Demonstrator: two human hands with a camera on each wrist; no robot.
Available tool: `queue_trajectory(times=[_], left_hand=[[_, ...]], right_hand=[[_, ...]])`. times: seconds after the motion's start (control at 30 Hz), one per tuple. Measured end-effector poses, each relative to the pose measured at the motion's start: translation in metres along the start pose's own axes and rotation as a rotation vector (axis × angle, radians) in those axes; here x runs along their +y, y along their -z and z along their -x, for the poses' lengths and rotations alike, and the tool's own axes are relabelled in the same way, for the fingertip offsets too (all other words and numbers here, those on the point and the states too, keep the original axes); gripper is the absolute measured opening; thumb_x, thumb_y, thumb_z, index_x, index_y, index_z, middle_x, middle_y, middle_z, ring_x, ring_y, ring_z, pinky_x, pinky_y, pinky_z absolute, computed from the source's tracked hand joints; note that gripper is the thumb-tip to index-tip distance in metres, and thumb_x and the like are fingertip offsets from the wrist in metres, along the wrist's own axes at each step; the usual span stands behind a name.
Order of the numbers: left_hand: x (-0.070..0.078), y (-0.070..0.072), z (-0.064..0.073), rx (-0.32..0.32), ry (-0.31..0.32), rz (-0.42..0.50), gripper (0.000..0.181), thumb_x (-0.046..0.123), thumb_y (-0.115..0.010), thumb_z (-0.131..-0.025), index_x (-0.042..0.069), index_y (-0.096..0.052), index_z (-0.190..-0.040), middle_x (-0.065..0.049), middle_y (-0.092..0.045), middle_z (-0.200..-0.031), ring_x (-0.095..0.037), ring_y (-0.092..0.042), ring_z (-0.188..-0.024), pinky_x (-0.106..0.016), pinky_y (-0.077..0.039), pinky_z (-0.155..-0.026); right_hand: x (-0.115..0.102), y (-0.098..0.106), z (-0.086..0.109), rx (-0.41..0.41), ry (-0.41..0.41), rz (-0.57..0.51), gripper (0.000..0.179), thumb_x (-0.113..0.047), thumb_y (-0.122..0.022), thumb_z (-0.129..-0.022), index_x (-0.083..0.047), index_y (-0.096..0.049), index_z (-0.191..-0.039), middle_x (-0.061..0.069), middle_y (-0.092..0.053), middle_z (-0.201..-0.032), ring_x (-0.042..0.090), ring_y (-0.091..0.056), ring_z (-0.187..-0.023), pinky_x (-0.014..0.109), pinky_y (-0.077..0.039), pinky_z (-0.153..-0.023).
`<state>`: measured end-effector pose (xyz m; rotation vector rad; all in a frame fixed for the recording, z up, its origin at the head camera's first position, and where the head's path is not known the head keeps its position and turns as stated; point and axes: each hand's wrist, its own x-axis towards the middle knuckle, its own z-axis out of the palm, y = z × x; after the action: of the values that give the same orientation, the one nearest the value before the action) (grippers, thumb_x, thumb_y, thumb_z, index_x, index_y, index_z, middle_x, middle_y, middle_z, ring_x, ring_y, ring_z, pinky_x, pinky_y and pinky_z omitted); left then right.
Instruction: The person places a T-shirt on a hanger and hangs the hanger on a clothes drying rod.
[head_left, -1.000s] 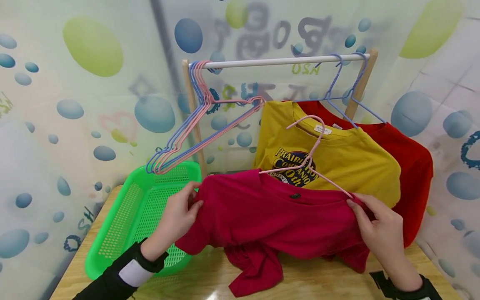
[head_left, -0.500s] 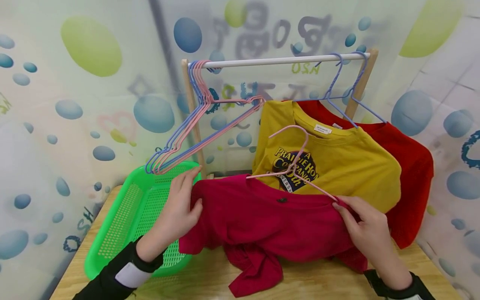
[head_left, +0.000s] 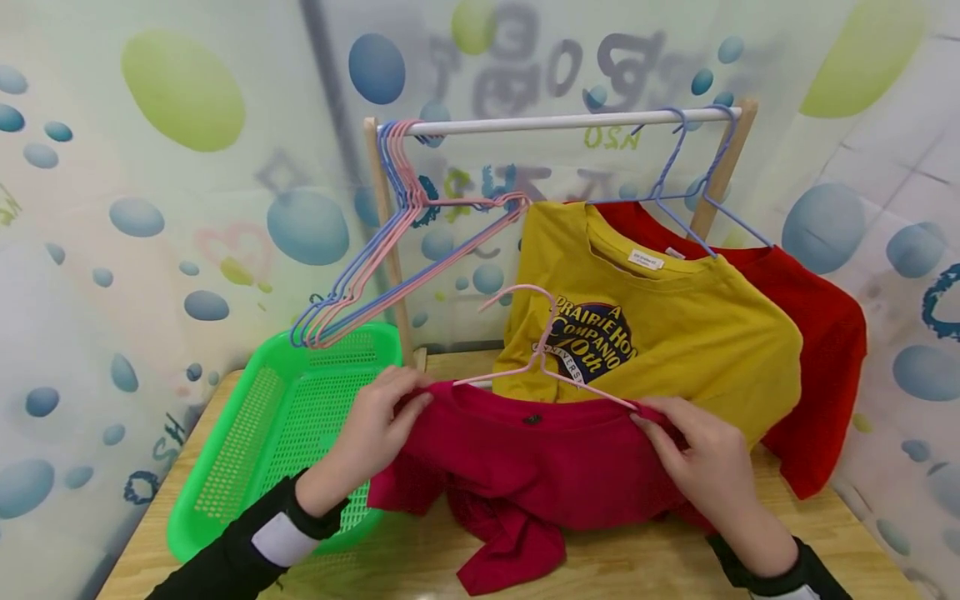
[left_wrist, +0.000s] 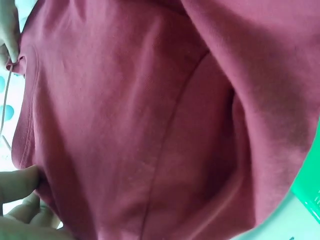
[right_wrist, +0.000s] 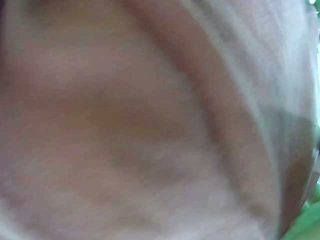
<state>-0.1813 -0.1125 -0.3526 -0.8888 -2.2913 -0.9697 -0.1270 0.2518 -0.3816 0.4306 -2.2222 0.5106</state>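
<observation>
A dark pink shirt (head_left: 540, 467) is stretched between both hands above the table, its lower part bunched on the wood. Inside its neckline sits a pink hanger (head_left: 542, 354), whose hook stands up and points left. My left hand (head_left: 378, 429) pinches the shirt's left shoulder between thumb and fingers; the left wrist view shows the thumb (left_wrist: 20, 184) on the cloth beside the collar. At the right shoulder my right hand (head_left: 701, 458) grips the cloth together with the end of the hanger. Blurred cloth (right_wrist: 125, 125) fills the right wrist view, hiding that hand's fingers.
A rack with a white rail (head_left: 540, 125) stands behind. Several blue and pink hangers (head_left: 405, 217) hang at its left end. A yellow shirt (head_left: 667, 333) and a red shirt (head_left: 825, 342) hang at the right. A green basket (head_left: 277, 417) sits on the wooden table (head_left: 420, 567).
The shirt and pink hanger have moved left and down, with my right hand following. My left hand loosened its fingers half a second ago and now pinches the shoulder nearer the collar.
</observation>
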Motion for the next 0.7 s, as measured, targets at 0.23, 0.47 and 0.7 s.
queue_trajectory(times=[0.23,0.47,0.7], left_hand=[[-0.002,0.006,0.003,0.005,0.098,0.074,0.012,0.003,-0.065,-0.088,0.01,-0.069,-0.098,0.002,-0.066,-0.09,-0.008,-0.055,-0.082,-0.024,-0.046,-0.065],[-0.001,0.011,0.004,0.007,0.182,0.086,0.012,0.006,-0.063,-0.09,0.013,-0.069,-0.097,0.004,-0.065,-0.088,-0.007,-0.052,-0.077,-0.024,-0.045,-0.063],[0.0,0.011,0.003,-0.01,0.23,0.11,0.011,0.008,-0.063,-0.09,0.014,-0.07,-0.098,0.004,-0.065,-0.087,-0.007,-0.052,-0.076,-0.024,-0.045,-0.062]], right_hand=[[0.021,0.0,0.014,0.064,-0.129,0.003,0.015,-0.018,-0.072,-0.084,-0.01,-0.07,-0.097,0.009,-0.071,-0.084,0.012,-0.065,-0.072,0.022,-0.044,-0.066],[0.045,-0.001,0.032,0.252,-0.238,-0.036,0.033,-0.028,-0.057,-0.096,-0.002,-0.068,-0.079,0.012,-0.058,-0.055,-0.017,-0.037,-0.05,0.016,-0.031,-0.042],[0.061,0.001,0.041,0.35,-0.228,-0.011,0.041,-0.021,-0.061,-0.093,-0.002,-0.06,-0.057,0.007,-0.043,-0.041,-0.009,-0.023,-0.038,0.015,-0.018,-0.036]])
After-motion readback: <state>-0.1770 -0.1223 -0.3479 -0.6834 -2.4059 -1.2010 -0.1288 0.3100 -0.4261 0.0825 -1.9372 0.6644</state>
